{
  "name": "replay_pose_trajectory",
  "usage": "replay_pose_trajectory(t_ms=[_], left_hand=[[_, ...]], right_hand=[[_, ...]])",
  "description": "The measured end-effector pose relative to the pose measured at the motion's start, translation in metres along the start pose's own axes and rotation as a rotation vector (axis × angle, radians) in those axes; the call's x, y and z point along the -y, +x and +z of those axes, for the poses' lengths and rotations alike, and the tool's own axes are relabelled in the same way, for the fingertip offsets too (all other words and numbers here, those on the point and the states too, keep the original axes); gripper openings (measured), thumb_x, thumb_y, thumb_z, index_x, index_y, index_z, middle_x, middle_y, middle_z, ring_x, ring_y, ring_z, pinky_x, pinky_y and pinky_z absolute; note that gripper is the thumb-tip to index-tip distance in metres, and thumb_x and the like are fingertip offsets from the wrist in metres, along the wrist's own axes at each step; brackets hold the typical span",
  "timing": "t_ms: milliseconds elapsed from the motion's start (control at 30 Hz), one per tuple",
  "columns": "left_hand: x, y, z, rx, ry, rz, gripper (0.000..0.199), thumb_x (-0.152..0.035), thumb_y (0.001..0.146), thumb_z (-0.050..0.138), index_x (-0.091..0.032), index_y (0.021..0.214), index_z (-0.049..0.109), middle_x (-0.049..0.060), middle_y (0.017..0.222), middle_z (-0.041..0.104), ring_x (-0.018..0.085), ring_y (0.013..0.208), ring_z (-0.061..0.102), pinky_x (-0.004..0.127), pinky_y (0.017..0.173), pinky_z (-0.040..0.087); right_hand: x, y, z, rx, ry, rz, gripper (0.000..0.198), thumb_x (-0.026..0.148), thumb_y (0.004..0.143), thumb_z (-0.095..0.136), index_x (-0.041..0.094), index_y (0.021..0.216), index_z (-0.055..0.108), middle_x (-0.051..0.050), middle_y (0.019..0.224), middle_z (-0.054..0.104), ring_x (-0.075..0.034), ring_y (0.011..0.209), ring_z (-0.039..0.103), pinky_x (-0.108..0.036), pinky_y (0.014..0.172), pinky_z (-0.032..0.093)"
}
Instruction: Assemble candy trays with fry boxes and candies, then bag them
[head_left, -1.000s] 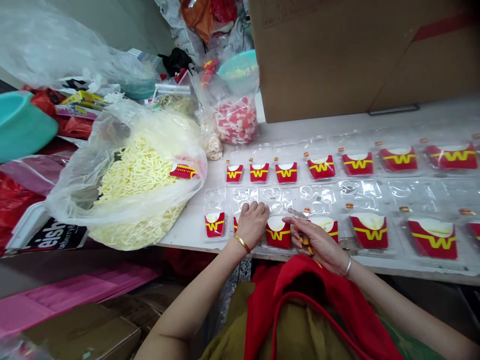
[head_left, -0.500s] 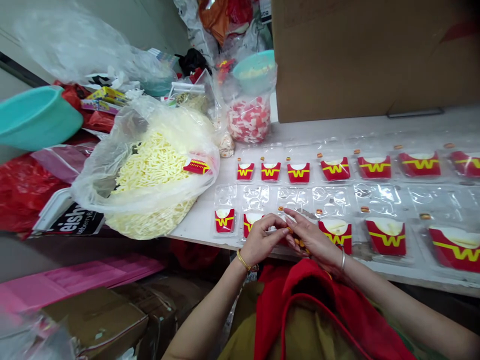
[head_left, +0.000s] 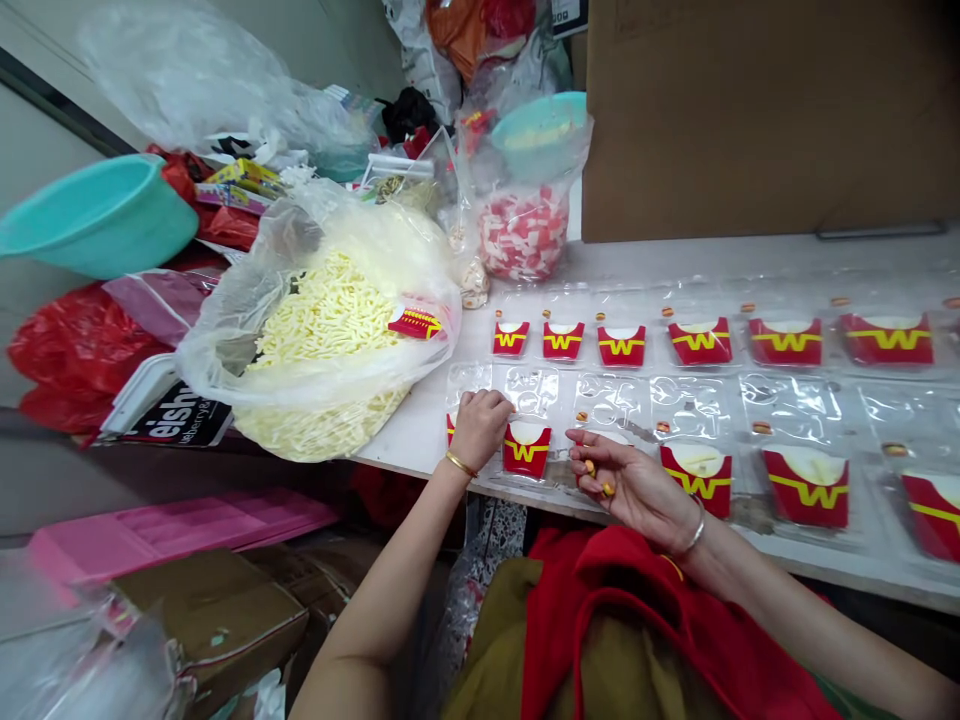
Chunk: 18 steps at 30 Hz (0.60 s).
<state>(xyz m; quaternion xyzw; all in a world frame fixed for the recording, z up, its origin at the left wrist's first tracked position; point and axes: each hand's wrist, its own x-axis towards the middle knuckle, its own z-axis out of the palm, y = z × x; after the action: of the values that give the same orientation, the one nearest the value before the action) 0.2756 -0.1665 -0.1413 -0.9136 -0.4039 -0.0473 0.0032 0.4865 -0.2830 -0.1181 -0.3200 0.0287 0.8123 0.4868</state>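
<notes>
My left hand (head_left: 482,430) has its fingers curled together over the clear plastic blister packs at the left end of the front row; what they pinch is hidden. Part of a red carton shows behind this hand. Just right of it, a red fries carton with a yellow W (head_left: 527,450) lies in its pack. My right hand (head_left: 626,485) is palm up with fingers half curled, holding a few miniature burgers (head_left: 607,489). Another miniature burger (head_left: 582,416) sits in a pack beyond its fingertips, and that pack's carton is mostly covered by the hand.
Two rows of blister packs run rightward along the white table (head_left: 397,455). An open bag of pale yellow miniature fries (head_left: 330,310) stands left, before a turquoise basin (head_left: 105,220). Behind are a bag of pink-and-white pieces (head_left: 523,235) and a large cardboard box (head_left: 765,120).
My left hand has left my right hand and moved left onto the packs. My right hand has opened somewhat, showing the miniature burgers. The view has shifted slightly.
</notes>
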Motion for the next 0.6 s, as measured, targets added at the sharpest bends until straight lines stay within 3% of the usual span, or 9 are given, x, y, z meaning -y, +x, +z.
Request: replay_pose_trajectory(t_ms=[233, 400, 600], left_hand=[[-0.003, -0.004, 0.008, -0.029, 0.122, 0.000, 0.019, -0.021, 0.091, 0.041, -0.020, 0.087, 0.060, 0.007, 0.088, 0.059, 0.022, 0.084, 0.048, 0.037, 0.074, 0.029], [-0.003, -0.003, 0.011, -0.024, 0.101, -0.011, 0.023, -0.020, 0.092, 0.038, -0.019, 0.088, 0.060, 0.008, 0.087, 0.057, 0.022, 0.085, 0.047, 0.038, 0.075, 0.031], [0.003, 0.004, 0.006, 0.096, 0.059, 0.146, 0.020, -0.018, 0.090, 0.040, -0.017, 0.090, 0.061, 0.009, 0.092, 0.057, 0.022, 0.087, 0.048, 0.036, 0.077, 0.035]], right_hand=[[-0.004, 0.003, 0.005, -0.017, -0.150, -0.095, 0.026, 0.012, 0.079, 0.058, 0.012, 0.105, 0.055, -0.008, 0.084, 0.062, -0.007, 0.056, 0.045, -0.016, 0.044, 0.034], [-0.010, 0.004, 0.010, -0.005, -0.255, -0.091, 0.030, 0.027, 0.079, 0.064, 0.016, 0.105, 0.054, -0.007, 0.083, 0.064, -0.007, 0.054, 0.044, -0.015, 0.041, 0.030], [-0.014, 0.007, 0.011, 0.040, -0.326, -0.074, 0.036, 0.027, 0.079, 0.063, 0.017, 0.110, 0.050, -0.005, 0.082, 0.063, -0.006, 0.054, 0.043, -0.015, 0.040, 0.026]])
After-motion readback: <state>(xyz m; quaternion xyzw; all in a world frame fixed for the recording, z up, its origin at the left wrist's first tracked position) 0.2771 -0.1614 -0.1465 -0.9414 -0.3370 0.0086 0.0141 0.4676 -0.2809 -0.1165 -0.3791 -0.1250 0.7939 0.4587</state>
